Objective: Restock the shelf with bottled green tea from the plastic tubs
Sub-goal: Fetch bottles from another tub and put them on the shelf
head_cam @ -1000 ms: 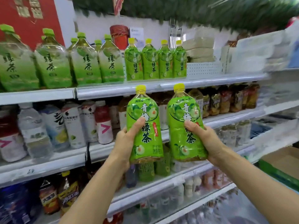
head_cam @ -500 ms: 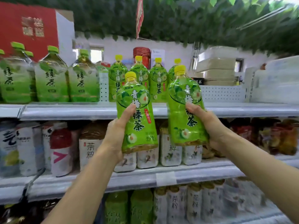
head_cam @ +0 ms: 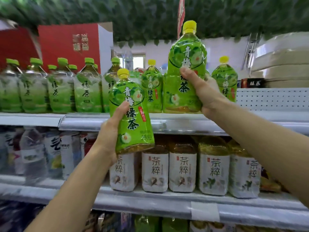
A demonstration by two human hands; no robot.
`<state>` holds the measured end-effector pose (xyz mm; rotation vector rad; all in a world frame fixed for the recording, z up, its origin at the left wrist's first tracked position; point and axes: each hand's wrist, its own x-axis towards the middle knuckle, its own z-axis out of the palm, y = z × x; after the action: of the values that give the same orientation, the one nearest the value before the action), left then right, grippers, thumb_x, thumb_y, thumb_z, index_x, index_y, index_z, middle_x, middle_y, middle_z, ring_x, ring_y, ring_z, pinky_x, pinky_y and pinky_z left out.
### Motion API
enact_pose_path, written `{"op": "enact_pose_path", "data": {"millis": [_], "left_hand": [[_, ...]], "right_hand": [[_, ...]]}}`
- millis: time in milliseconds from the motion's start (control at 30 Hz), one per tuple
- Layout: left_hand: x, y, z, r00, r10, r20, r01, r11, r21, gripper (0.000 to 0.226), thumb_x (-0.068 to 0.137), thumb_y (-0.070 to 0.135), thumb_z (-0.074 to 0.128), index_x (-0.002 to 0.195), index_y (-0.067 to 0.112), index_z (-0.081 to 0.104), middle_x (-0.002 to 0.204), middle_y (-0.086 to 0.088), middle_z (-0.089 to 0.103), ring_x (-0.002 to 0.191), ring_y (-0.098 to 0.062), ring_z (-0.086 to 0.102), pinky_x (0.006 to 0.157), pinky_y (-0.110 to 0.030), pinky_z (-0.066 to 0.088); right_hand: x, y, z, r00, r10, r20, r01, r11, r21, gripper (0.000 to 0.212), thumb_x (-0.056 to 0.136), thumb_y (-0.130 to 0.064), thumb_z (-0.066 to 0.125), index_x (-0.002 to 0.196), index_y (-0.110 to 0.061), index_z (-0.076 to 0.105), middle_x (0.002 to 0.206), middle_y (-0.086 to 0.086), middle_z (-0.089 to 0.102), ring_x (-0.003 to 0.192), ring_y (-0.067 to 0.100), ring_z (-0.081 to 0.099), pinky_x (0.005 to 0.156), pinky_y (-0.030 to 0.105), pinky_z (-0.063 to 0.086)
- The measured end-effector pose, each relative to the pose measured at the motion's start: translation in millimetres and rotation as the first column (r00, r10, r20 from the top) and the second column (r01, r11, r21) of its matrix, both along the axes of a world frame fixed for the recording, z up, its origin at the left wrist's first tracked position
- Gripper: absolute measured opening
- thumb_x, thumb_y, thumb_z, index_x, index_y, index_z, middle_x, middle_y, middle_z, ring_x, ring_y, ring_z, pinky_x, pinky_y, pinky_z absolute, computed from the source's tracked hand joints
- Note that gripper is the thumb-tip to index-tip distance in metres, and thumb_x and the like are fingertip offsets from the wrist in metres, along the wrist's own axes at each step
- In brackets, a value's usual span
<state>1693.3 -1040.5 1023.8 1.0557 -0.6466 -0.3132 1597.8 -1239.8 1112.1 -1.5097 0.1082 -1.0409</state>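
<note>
I hold two green tea bottles with yellow caps and bright green labels. My left hand (head_cam: 112, 131) grips one bottle (head_cam: 133, 118) in front of the top shelf's edge (head_cam: 167, 122), its base below shelf level. My right hand (head_cam: 204, 92) grips the other bottle (head_cam: 185, 67) higher up, its base at about the level of the top shelf's surface, in front of the same kind of bottles standing there (head_cam: 152, 87), (head_cam: 225, 81). The plastic tubs are out of view.
Green-capped tea bottles (head_cam: 87, 91) fill the top shelf's left side, with red boxes (head_cam: 66, 46) behind. Flat packs (head_cam: 280, 64) lie on the right behind a white perforated divider (head_cam: 270, 97). White-labelled tea bottles (head_cam: 182, 169) line the shelf below. Leafy decoration hangs overhead.
Both hands have risen toward the top shelf. The right bottle has gone higher, up to the shelf's surface, while the left bottle trails lower in front of the shelf edge.
</note>
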Motion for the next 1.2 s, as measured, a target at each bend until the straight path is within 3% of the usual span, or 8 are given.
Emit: {"op": "enact_pose_path", "data": {"millis": [233,400,600,900,967,1033,1100,1200], "left_hand": [[39.6,26.5,8.8,0.998,0.058,0.002,-0.058,0.998,0.028,0.057,0.07,0.055,0.07,0.11,0.016,0.071,0.104,-0.014,0.077,0.093,-0.034,0.075,0.086,-0.05,0.059],[58.9,38.4,10.5,0.999,0.035,0.0,-0.035,0.999,0.028,0.058,0.071,0.054,0.071,0.112,0.013,0.072,0.106,-0.016,0.076,0.095,-0.036,0.074,0.088,-0.053,0.057],[72.5,42.0,6.8,1.0,-0.002,-0.007,0.002,1.0,0.021,0.061,0.069,0.054,0.073,0.116,0.014,0.071,0.109,-0.016,0.075,0.094,-0.034,0.074,0.089,-0.052,0.057],[65.2,32.9,6.3,1.0,-0.016,0.006,0.016,1.0,-0.008,0.058,0.074,0.052,0.069,0.117,0.013,0.069,0.111,-0.018,0.074,0.102,-0.037,0.072,0.091,-0.057,0.056],[60.4,29.2,7.6,1.0,-0.018,0.016,0.018,1.0,-0.016,0.055,0.075,0.05,0.068,0.116,0.014,0.07,0.11,-0.017,0.075,0.102,-0.037,0.072,0.087,-0.054,0.059],[56.3,24.2,8.8,0.999,-0.03,0.021,0.031,0.999,-0.039,0.054,0.076,0.048,0.067,0.117,0.013,0.069,0.111,-0.017,0.075,0.1,-0.036,0.073,0.082,-0.051,0.061],[52.4,18.2,11.1,0.999,-0.047,0.019,0.049,0.996,-0.079,0.056,0.075,0.046,0.068,0.119,0.012,0.068,0.112,-0.016,0.074,0.098,-0.034,0.073,0.077,-0.05,0.062],[43.0,4.6,18.0,0.993,-0.104,0.05,0.109,0.989,-0.1,0.058,0.079,0.049,0.069,0.124,0.012,0.067,0.116,-0.019,0.072,0.101,-0.037,0.07,0.081,-0.053,0.06]], "right_hand": [[69.2,20.7,14.5,0.998,0.05,0.039,-0.05,0.999,0.015,0.099,0.051,-0.048,0.094,0.134,-0.024,0.046,0.12,0.004,0.067,0.099,0.022,0.069,0.076,0.047,0.061],[105.2,24.8,7.0,0.998,0.058,-0.016,-0.058,0.998,0.03,0.105,0.046,-0.047,0.095,0.132,-0.025,0.039,0.125,0.007,0.062,0.107,0.026,0.065,0.089,0.056,0.055],[124.3,19.4,-3.6,0.977,0.04,-0.211,-0.047,0.998,-0.03,0.158,0.02,-0.061,0.092,0.154,-0.027,0.017,0.137,0.012,0.053,0.115,0.031,0.06,0.101,0.057,0.047],[119.2,20.8,0.9,0.928,0.02,-0.372,-0.091,0.981,-0.174,0.129,0.05,-0.056,0.087,0.152,-0.019,0.017,0.144,0.013,0.048,0.122,0.029,0.055,0.106,0.054,0.044],[111.7,29.2,-2.4,0.925,-0.275,-0.262,0.16,0.908,-0.387,0.109,0.07,-0.053,0.08,0.151,-0.014,0.019,0.151,0.011,0.037,0.136,0.028,0.04,0.114,0.052,0.033],[89.1,49.1,-12.0,0.913,-0.399,0.082,0.381,0.767,-0.516,0.091,0.079,-0.049,0.076,0.148,-0.015,0.026,0.142,0.005,0.039,0.133,0.021,0.037,0.114,0.041,0.033],[64.7,68.4,-25.7,0.956,-0.265,0.129,0.288,0.745,-0.602,0.093,0.074,-0.057,0.075,0.146,-0.018,0.031,0.128,-0.001,0.047,0.12,0.015,0.046,0.104,0.033,0.042],[38.7,89.8,-43.5,0.966,-0.064,-0.252,-0.078,0.853,-0.516,0.118,0.052,-0.069,0.073,0.151,-0.025,0.024,0.129,-0.005,0.052,0.114,0.011,0.055,0.099,0.031,0.049]]}}
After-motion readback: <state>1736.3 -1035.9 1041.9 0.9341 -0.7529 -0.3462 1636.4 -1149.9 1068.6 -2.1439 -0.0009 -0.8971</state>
